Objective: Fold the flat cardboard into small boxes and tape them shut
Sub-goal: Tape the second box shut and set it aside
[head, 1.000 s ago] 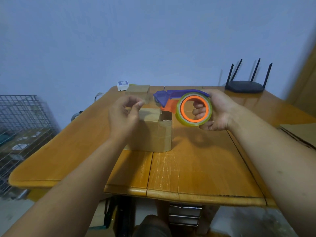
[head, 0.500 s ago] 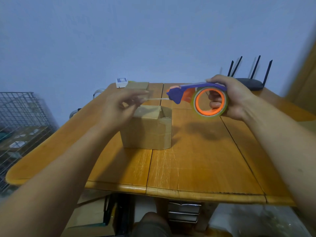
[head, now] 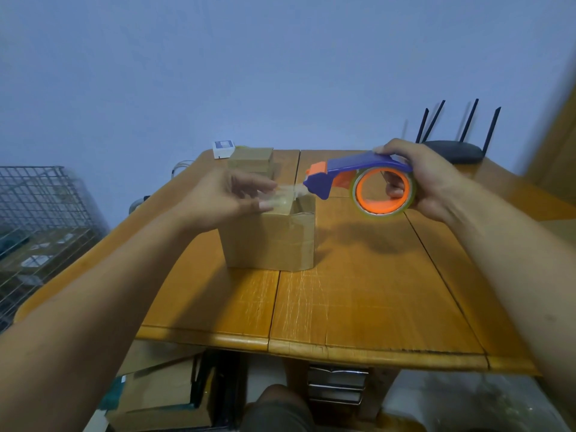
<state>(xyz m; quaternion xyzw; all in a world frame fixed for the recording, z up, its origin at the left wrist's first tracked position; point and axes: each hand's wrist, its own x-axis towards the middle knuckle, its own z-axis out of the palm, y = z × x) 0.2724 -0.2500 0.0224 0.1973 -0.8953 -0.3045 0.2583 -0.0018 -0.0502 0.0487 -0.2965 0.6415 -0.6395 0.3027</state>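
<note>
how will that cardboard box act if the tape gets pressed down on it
The cardboard box looks small and its top is still open, so it is probably light and may slide on the smooth wooden table. Its creased walls may buckle.

Both forearms are bare, with no sleeves, watch or rings on left hand [head: 218, 198] or right hand [head: 427, 179]; below the tabletop [head: 358, 291], a dark-clad knee [head: 277, 406].

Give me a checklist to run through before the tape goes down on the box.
1. Right hand grips the tape dispenser: ok.
2. Left hand pinches the pulled tape strip: ok.
3. Strip reaches over the box: ok.
4. Top flaps closed flat: not ok, a gap shows at the right.
5. Box sits steady on the table: ok.
6. Strip free of wrinkles: cannot tell, blurred.
</note>
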